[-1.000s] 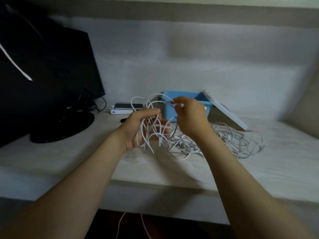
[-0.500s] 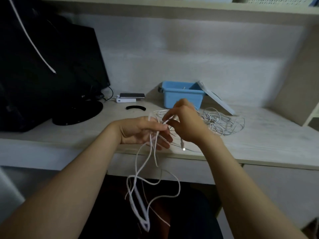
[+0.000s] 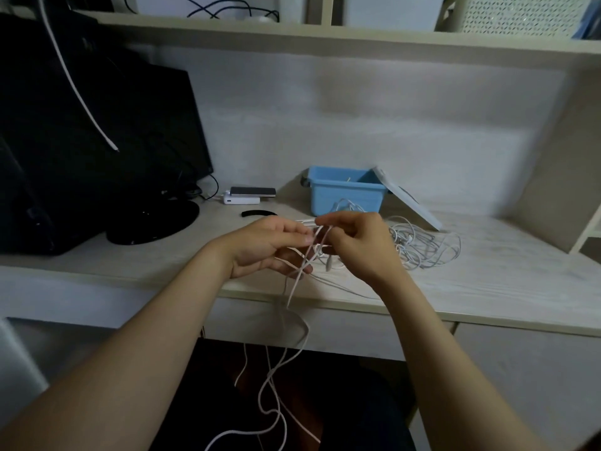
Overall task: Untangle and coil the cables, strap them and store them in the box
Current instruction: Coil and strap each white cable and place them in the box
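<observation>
Both hands work a white cable (image 3: 294, 286) just above the desk's front edge. My left hand (image 3: 266, 249) holds several strands across its curled fingers. My right hand (image 3: 357, 244) pinches the same cable close to the left fingertips, and a plug end dangles just below it. Long loops of this cable (image 3: 276, 379) hang down past the desk edge into the dark space underneath. A tangled heap of white cables (image 3: 422, 245) lies on the desk right of my right hand. The open blue box (image 3: 344, 193) stands behind the hands, its white lid (image 3: 409, 203) leaning against its right side.
A black monitor (image 3: 107, 151) on a round stand fills the left of the desk (image 3: 487, 288). A white power bank with a phone on it (image 3: 248, 195) and a black strap (image 3: 258, 213) lie behind my left hand. A shelf runs overhead; a side panel closes the right.
The view has tipped up, showing the overhead shelf. The hands have drawn one cable out of the heap toward the desk front; its loops now hang below the edge.
</observation>
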The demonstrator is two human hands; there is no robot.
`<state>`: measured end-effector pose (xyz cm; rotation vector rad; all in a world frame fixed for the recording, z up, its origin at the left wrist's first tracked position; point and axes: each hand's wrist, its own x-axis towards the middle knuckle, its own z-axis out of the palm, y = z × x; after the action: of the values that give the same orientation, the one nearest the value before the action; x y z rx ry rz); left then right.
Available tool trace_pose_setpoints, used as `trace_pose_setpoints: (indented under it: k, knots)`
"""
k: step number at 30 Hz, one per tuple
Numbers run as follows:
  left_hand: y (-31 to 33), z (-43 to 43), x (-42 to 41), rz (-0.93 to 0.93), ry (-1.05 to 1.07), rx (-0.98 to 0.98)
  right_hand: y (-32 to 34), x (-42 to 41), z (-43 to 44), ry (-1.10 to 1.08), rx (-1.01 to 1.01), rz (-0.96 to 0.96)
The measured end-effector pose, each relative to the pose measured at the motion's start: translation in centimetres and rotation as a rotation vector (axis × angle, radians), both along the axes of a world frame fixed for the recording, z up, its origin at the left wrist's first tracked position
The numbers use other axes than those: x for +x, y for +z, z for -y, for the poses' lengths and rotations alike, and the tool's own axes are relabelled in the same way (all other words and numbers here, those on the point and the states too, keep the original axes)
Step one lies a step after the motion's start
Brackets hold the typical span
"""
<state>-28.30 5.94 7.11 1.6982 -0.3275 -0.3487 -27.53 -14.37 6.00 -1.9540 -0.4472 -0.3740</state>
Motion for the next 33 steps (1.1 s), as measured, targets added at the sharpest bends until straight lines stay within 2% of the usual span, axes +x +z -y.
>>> trace_pose_setpoints:
  k: [3,10,12,13,15,16,17,19,21,24,25,27,29,33]
  knots:
    - [0.3,0.5,-0.1,0.047,0.076,-0.030,0.4,-0.1,-0.4,-0.086,0.124,0.009]
    - [0.9,0.5,0.2,0.211,0.279,-0.067,1.4,-1.5,-1.5,-0.320,0.096,0.246]
    - [1.0,0.4,0.4,0.233,0.303,-0.041,1.6,-1.4,-1.6,-0.310,0.133,0.183]
    - [1.0,0.3,0.5,0.252,0.310,-0.037,1.8,-1.4,-1.7,-0.261,0.213,0.107]
    - [0.8,0.0,0.8,0.349,0.353,0.020,2.2,-1.8,-1.9,-0.140,0.373,-0.051]
    - [0.7,-0.2,1.1,0.429,0.401,0.085,2.5,-2.0,-1.9,-0.122,0.374,-0.105]
    - [0.6,-0.3,1.2,0.508,0.452,0.152,2.7,-2.1,-1.8,-0.133,0.322,-0.147]
    - [0.4,-0.6,1.4,0.610,0.549,0.218,2.9,-2.0,-1.4,-0.152,0.069,-0.235]
    - [0.5,-0.6,1.4,0.668,0.602,0.219,2.7,-2.0,-1.2,-0.100,-0.225,-0.373]
    - [1.2,0.0,1.1,0.711,0.696,0.244,2.3,-2.4,-1.4,0.008,-0.474,-0.547]
    - [1.4,0.1,1.2,0.687,0.715,0.242,2.0,-2.3,-1.5,0.032,-0.553,-0.533]
    - [1.7,0.3,1.4,0.600,0.752,0.211,1.5,-1.8,-1.7,0.067,-0.735,-0.371]
    - [2.0,0.3,1.6,0.534,0.792,0.190,1.1,-1.8,-2.1,0.142,-0.751,-0.231]
    - [2.7,0.9,1.2,0.487,0.830,0.211,0.3,-2.0,-3.0,0.283,-0.361,-0.282]
